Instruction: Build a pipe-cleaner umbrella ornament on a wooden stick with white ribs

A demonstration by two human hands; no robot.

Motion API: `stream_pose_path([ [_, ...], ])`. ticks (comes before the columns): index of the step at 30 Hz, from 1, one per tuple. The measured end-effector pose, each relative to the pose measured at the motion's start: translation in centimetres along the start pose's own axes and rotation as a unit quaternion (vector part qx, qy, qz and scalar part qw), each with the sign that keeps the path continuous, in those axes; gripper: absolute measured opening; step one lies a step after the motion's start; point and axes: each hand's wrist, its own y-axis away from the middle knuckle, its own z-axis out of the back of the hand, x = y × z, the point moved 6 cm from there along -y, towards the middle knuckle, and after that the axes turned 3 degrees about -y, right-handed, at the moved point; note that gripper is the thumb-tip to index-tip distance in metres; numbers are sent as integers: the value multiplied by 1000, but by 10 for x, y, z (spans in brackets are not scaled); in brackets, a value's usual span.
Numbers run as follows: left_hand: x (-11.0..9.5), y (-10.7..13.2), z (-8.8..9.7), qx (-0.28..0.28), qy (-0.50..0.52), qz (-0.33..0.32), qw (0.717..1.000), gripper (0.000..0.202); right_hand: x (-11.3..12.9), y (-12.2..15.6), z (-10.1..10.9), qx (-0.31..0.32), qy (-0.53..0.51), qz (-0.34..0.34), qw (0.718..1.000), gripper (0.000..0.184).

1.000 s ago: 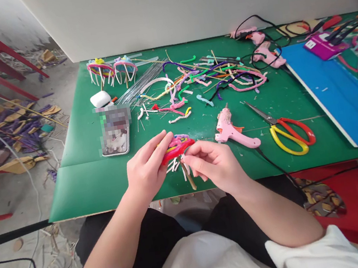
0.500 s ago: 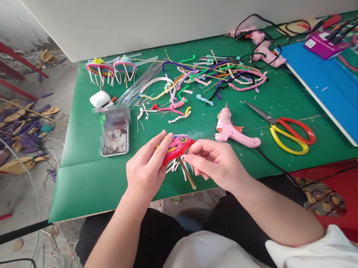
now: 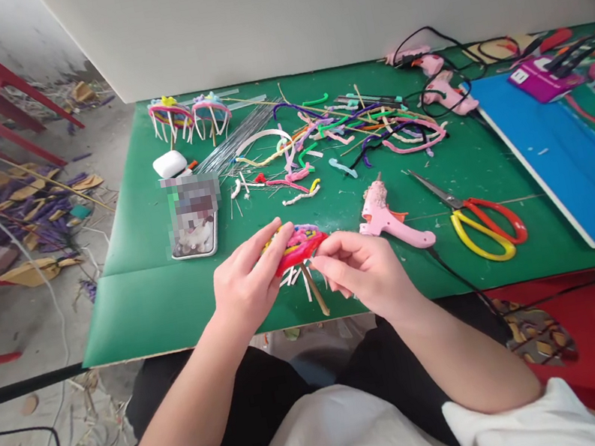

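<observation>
Biggest thing here is the green table (image 3: 146, 309), and it fills most of the view. Next down is the blue board (image 3: 554, 157), out at 3 o'clock from the hands. The loose pile of pipe cleaners (image 3: 339, 132) sprawls at about 12 to 1 o'clock, well apart from the work.

The left hand (image 3: 245, 289) is curled around the left side of the pipe-cleaner piece (image 3: 298, 244), with its fingers laid along the top edge. The right hand (image 3: 366, 272) is closed in a pinch, thumb and forefinger on the piece's right rim. So the piece sits between both hands, just above the table's near edge at roughly the centre of the picture.

The phone (image 3: 192, 218) lies flat at 10 o'clock from the piece. The scissors (image 3: 479, 219) with red and yellow handles sit at 3 o'clock, and the pink glue gun (image 3: 391, 219) lies between them and the right hand. A wooden stick (image 3: 318, 297) pokes down from under the piece toward 6 o'clock. The white case (image 3: 169, 164) is at 10 o'clock, beyond the phone.

Compared with a second ago, almost nothing differs. The whole view has slid a touch, nothing on the table has moved, and both hands keep the same grip. The right fingertips now sit up on the rim rather than under it.
</observation>
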Motion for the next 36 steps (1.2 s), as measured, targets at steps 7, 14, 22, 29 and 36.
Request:
stream_pose_path([
  [7, 1, -1, -1, 12, 4, 12, 1000, 39, 1, 1, 1, -9, 25, 6, 1000, 20],
  [14, 11, -1, 2, -15, 43, 47, 998, 45, 20, 2, 34, -52, 239, 121, 962, 24],
  [22, 69, 6, 34, -157, 126, 264, 943, 30, -14, -5, 142, -46, 664, -30, 745, 60],
  [29, 98, 19, 43, -271, 203, 359, 870, 25, -43, -14, 141, -32, 707, -89, 700, 32],
  [36, 82, 14, 28, -238, 330, 404, 819, 23, -16, -6, 136, -32, 562, -70, 824, 31],
])
